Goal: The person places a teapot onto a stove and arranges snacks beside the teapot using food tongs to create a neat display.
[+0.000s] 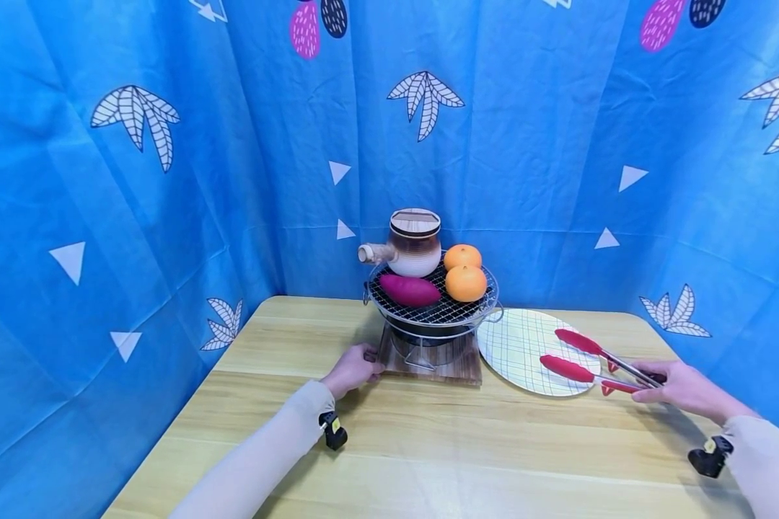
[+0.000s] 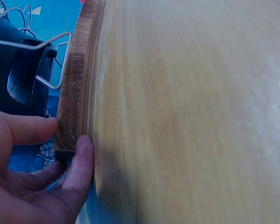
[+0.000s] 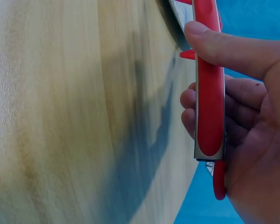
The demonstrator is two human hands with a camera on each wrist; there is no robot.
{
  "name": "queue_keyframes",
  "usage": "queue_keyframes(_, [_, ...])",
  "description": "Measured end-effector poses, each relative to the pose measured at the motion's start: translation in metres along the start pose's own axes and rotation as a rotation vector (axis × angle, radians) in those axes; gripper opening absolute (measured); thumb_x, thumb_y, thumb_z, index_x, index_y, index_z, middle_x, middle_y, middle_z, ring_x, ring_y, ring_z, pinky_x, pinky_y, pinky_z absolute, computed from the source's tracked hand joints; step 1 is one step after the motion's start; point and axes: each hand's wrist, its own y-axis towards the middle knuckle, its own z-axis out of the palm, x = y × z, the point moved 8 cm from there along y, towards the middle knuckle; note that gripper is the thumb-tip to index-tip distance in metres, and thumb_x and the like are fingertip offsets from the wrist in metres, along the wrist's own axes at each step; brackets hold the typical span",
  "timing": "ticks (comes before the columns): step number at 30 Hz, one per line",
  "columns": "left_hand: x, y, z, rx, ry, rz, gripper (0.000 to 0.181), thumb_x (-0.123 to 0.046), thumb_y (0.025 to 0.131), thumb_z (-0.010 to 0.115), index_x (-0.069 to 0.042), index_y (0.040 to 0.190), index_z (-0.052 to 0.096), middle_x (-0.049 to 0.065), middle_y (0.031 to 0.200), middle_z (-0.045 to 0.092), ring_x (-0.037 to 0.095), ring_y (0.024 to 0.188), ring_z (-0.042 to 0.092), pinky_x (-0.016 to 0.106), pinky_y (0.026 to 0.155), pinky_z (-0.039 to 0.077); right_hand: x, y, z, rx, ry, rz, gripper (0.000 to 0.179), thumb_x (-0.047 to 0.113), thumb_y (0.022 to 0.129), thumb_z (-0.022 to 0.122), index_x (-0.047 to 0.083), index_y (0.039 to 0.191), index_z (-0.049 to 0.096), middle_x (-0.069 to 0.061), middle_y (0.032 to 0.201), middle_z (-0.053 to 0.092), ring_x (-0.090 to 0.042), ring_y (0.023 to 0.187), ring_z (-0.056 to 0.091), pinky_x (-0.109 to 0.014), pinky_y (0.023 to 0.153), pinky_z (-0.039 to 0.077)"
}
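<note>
My left hand pinches the front left corner of a brown wooden board, its thumb on top and a finger along the side in the left wrist view. On that board stands a small grill stove with a round wire rack. The rack carries a purple sweet potato, two oranges and a lidded clay pot with a side handle. At the right, my right hand grips red-tipped tongs by the handles. Their arms are spread, with the tips over a round checked plate.
The light wooden table has rounded back corners. Directly behind it hangs a blue patterned curtain, which also runs along both sides. The plate lies close beside the board's right edge.
</note>
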Motion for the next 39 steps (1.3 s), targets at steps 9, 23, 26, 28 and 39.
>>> queue_keyframes(9, [0.001, 0.0, 0.001, 0.004, -0.014, -0.002, 0.05, -0.004, 0.089, 0.07, 0.01, 0.132, 0.051, 0.018, 0.108, 0.069, 0.019, 0.08, 0.069, 0.034, 0.08, 0.06, -0.003, 0.001, 0.007, 0.013, 0.037, 0.004, 0.083, 0.036, 0.081, 0.083, -0.011, 0.141, 0.048, -0.037, 0.125, 0.06, -0.026, 0.094, 0.054, -0.032, 0.073, 0.041])
queue_keyframes(23, [0.002, -0.001, 0.001, 0.003, -0.021, 0.009, 0.048, -0.003, 0.088, 0.07, 0.011, 0.13, 0.052, 0.02, 0.108, 0.068, 0.02, 0.08, 0.069, 0.034, 0.079, 0.061, 0.003, 0.003, 0.01, -0.032, -0.029, -0.038, 0.086, 0.036, 0.075, 0.086, -0.015, 0.135, 0.051, -0.038, 0.122, 0.06, -0.032, 0.097, 0.058, -0.038, 0.076, 0.046])
queue_keyframes(26, [0.002, -0.001, 0.001, 0.005, -0.027, 0.002, 0.048, -0.004, 0.089, 0.07, 0.01, 0.131, 0.052, 0.019, 0.108, 0.069, 0.02, 0.08, 0.07, 0.034, 0.079, 0.061, 0.003, 0.003, 0.009, -0.037, -0.045, -0.041, 0.086, 0.036, 0.075, 0.086, -0.015, 0.135, 0.052, -0.039, 0.123, 0.06, -0.034, 0.098, 0.058, -0.041, 0.077, 0.048])
queue_keyframes(28, [0.001, -0.001, 0.001, 0.007, -0.029, 0.001, 0.049, -0.004, 0.089, 0.07, 0.01, 0.132, 0.051, 0.019, 0.109, 0.068, 0.02, 0.081, 0.07, 0.034, 0.079, 0.061, 0.004, 0.004, 0.009, -0.044, -0.063, -0.048, 0.085, 0.036, 0.074, 0.087, -0.014, 0.134, 0.053, -0.039, 0.123, 0.059, -0.039, 0.1, 0.06, -0.048, 0.079, 0.05])
queue_keyframes(39, [-0.001, -0.003, 0.0, 0.01, -0.015, -0.012, 0.052, -0.006, 0.09, 0.07, 0.009, 0.135, 0.049, 0.018, 0.107, 0.069, 0.019, 0.08, 0.069, 0.033, 0.078, 0.06, 0.01, 0.007, 0.013, -0.036, -0.097, -0.061, 0.084, 0.039, 0.073, 0.087, -0.01, 0.134, 0.056, -0.036, 0.122, 0.062, -0.036, 0.098, 0.06, -0.049, 0.08, 0.05])
